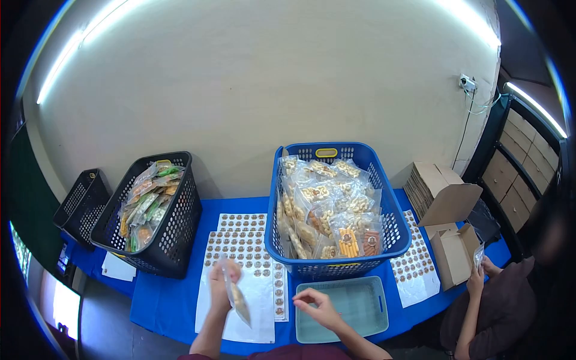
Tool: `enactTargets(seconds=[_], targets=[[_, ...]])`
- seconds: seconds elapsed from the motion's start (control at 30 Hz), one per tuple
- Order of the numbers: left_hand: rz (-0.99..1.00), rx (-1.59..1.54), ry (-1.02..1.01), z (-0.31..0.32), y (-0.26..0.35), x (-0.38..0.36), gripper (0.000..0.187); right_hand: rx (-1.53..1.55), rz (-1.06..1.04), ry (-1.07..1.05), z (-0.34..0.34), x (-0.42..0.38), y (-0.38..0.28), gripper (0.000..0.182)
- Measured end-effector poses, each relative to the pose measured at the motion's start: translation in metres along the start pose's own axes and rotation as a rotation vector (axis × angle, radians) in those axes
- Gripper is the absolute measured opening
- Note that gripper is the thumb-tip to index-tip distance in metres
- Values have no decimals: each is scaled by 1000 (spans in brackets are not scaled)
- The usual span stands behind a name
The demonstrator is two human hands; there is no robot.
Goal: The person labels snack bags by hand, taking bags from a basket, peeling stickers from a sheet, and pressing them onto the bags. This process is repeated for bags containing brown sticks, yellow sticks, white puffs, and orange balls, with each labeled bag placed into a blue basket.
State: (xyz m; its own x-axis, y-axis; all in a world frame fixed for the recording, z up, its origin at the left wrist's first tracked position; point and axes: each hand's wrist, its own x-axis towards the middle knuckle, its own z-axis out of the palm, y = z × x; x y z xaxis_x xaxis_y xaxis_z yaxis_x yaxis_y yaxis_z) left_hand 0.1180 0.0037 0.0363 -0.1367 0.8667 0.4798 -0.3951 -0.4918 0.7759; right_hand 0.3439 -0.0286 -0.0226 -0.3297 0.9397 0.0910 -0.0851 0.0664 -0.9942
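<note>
My left hand (227,282) is closed around the upper part of a clear snack packet (239,301), which hangs tilted over the white sticker sheets (234,252). Pale pieces show inside the packet. Over the left part of a shallow green tray (342,283), my right hand (317,307) has its thumb and index finger pressed together; what they hold, if anything, is too small to make out. Behind both hands stands a large blue basket (336,261) full of clear snack packets (324,201), some with round labels on them.
Left of the sheets is a black basket (174,234) of packets, with a smaller black basket (75,201) beyond. At right are another sticker sheet (414,270), an open cardboard box (451,255), stacked cardboard (423,186) and a co-worker (492,312) holding a packet.
</note>
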Motion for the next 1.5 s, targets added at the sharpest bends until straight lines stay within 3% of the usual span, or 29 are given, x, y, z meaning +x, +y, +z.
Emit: enactTargets(seconds=[0.03,0.07,0.1,0.17,0.2,0.3,0.33,0.47,0.57,0.6,0.63,0.67,0.7,0.77,0.9,1.0,1.1,1.23,1.43,1.5], targets=[[-53,-219,-112,2,-18,-4,25,102,22,-30,10,2,0,18],[-226,-548,-199,7,-34,-6,24,183,57,-112,17,2,5,29],[-401,-876,-286,15,-45,-10,23,240,96,-159,23,0,8,27],[-611,-1200,-228,36,-59,-22,23,349,171,-254,32,-3,13,25],[-703,-1345,-192,45,-61,-25,26,245,214,-390,23,-4,13,19],[-797,-1165,-263,36,-83,-21,30,393,254,-522,1,-8,4,14],[-819,-577,42,52,-47,-20,42,352,216,-360,0,-12,-12,13],[-875,-432,15,43,-22,-15,54,235,43,27,-31,-20,-15,12],[-799,-99,-318,10,-44,-28,52,173,-39,151,-46,-24,-13,12],[-860,94,-377,10,-47,-29,44,145,-33,156,-47,-25,-10,12],[-687,182,-396,22,-42,-38,30,120,-26,160,-48,-26,-8,12],[-664,361,-451,24,-47,-46,25,-69,11,106,-46,-27,-8,14],[-638,540,-505,27,-49,-51,20,12,15,87,-41,-27,-6,13],[-611,483,-436,36,-41,-54,17,174,23,54,-29,-28,2,13],[-569,266,-302,37,-43,-65,18,146,5,58,-25,-33,-4,18],[-616,245,-295,38,-43,-75,19,100,80,-16,-30,-35,-4,21],[-528,253,-294,31,-48,-85,21,-26,45,-26,-47,-27,-22,22],[-431,278,-165,17,-24,-90,22,39,-169,281,-82,-1,-57,31],[-379,310,312,-17,-18,-120,20,-248,244,241,-123,-13,-31,48],[-377,334,356,-19,-13,-128,21,-245,339,128,-115,-32,-6,45]])
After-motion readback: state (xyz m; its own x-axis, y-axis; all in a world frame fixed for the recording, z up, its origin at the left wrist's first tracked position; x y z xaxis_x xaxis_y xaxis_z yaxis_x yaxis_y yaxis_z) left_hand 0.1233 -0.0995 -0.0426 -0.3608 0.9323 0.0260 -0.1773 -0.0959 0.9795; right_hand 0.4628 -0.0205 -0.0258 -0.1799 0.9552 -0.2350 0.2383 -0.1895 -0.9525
